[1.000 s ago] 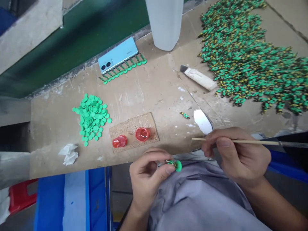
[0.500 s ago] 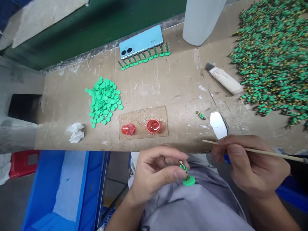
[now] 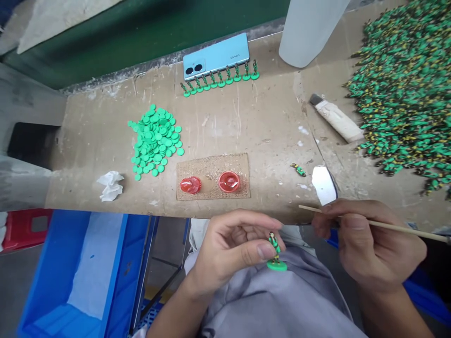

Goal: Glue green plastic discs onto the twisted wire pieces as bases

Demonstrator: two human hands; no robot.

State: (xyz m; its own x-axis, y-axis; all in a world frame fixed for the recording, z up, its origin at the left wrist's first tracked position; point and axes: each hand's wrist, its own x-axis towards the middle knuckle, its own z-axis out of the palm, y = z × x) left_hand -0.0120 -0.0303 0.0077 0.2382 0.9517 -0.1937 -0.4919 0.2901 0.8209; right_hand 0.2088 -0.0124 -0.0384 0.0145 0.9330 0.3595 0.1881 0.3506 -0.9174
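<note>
My left hand [image 3: 232, 253] pinches a small green figurine [image 3: 274, 244] between thumb and fingers; it stands upright on a round green base, over my lap. My right hand [image 3: 369, 239] grips a thin wooden stick [image 3: 398, 227], its tip pointing left at the table's front edge. On a brown board [image 3: 211, 164] sit two small red containers, one [image 3: 190, 185] on the left and one [image 3: 229, 181] on the right, both glossy inside. A single figurine [image 3: 299, 169] lies on the table beside a white piece [image 3: 324, 184].
Green discs [image 3: 157, 138] are heaped at the left, near crumpled tissue [image 3: 111, 185]. Several based figurines [image 3: 221, 80] line up before a blue phone [image 3: 216, 55]. A large figurine pile [image 3: 412, 94], a wrapped blade [image 3: 336, 118] and a white container [image 3: 310, 30] occupy the right.
The figurine in my left hand has turned, now showing its front and standing more upright. The view has shifted slightly; my right hand keeps its hold on the stick.
</note>
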